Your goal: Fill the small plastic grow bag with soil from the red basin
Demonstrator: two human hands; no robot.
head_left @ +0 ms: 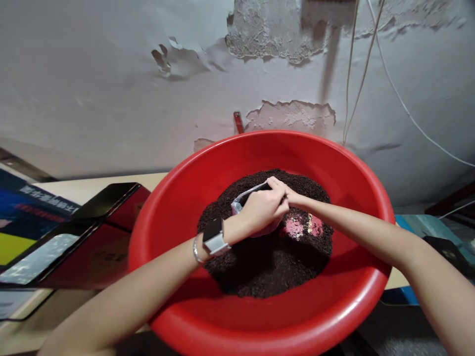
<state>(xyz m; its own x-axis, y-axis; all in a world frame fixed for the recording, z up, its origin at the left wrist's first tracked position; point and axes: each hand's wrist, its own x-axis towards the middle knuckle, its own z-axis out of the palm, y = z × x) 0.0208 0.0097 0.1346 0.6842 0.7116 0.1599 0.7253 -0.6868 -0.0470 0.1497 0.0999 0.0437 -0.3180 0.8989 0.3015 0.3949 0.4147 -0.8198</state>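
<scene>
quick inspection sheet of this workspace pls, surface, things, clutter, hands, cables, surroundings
surface: pale tabletop, partly visible beside the tub
job's things: red tub holding loose dark bits; bag; pink packet, partly covered by bits
clutter: dark-red box left of the tub
hands: left hand grips the bag; right hand beside it, grip partly hidden
cables: white cable at right
surroundings: wall, plaster peeling

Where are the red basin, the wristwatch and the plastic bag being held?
Red basin (272,152): head view, on its bare inner far wall.
Wristwatch (213,229): head view, on its dark face.
Plastic bag (237,204): head view, on its clear edge.
</scene>
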